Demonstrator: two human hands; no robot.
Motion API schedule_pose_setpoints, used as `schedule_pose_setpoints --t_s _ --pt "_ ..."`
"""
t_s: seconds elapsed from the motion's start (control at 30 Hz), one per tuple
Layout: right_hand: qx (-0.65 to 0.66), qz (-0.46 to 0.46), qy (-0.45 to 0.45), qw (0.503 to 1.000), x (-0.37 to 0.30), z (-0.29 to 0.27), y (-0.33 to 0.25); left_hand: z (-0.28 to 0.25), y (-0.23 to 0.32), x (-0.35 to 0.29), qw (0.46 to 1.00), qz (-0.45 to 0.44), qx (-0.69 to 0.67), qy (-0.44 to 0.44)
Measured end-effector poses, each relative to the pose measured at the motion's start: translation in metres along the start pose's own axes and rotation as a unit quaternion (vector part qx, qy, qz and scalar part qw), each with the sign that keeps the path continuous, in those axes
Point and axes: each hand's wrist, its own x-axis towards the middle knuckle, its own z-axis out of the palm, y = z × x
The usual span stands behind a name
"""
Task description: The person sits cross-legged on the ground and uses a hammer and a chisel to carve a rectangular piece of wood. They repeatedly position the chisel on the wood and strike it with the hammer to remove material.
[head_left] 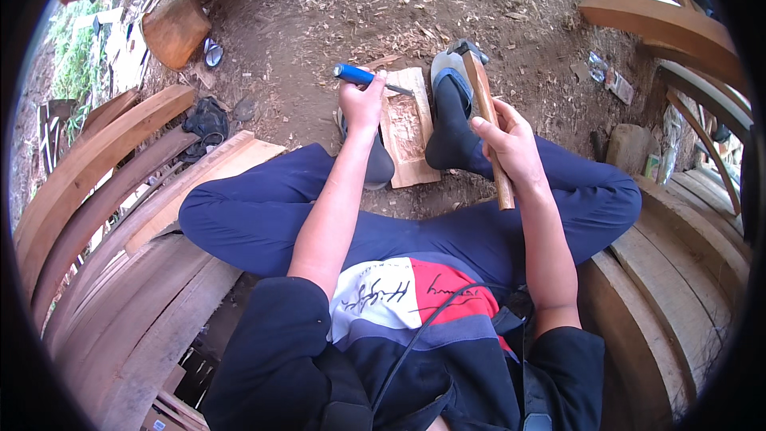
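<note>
My left hand (363,104) is closed around a chisel (353,74) with a blue handle. Its dark blade points right, over a pale block of wood (415,173) on the ground between my feet. A rough hollow with loose chips shows in the top of the block. In my right hand (511,144) is a hammer (479,84), gripped by its wooden handle. The dark hammer head is up by the toe of my right sandal (449,72), away from the chisel. My feet, in dark socks and sandals, flank the block on both sides.
Wood chips litter the dirt floor (319,16). Curved boards (104,152) are stacked at my left, and more planks (662,20) lie at the right. A wood stump (175,32) stands at the far left beside a crushed can (212,53). Plastic litter (610,78) lies at the right.
</note>
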Motion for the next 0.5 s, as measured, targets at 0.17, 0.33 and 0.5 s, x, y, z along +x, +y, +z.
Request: schedule_pose_setpoints --t_s 0.17,0.33,0.5 --pt "0.040 0.023 -0.001 0.999 -0.002 -0.012 0.004 0.001 0.015 -0.006 0.998 -0.057 -0.029 -0.027" --pt "0.202 -0.002 -0.101 0.974 -0.010 -0.020 -0.006 -0.014 0.032 0.008 0.992 0.019 0.044 -0.121" --pt "0.244 0.048 -0.186 0.950 -0.022 -0.018 -0.017 -0.021 0.041 0.014 0.982 0.037 0.051 -0.180"
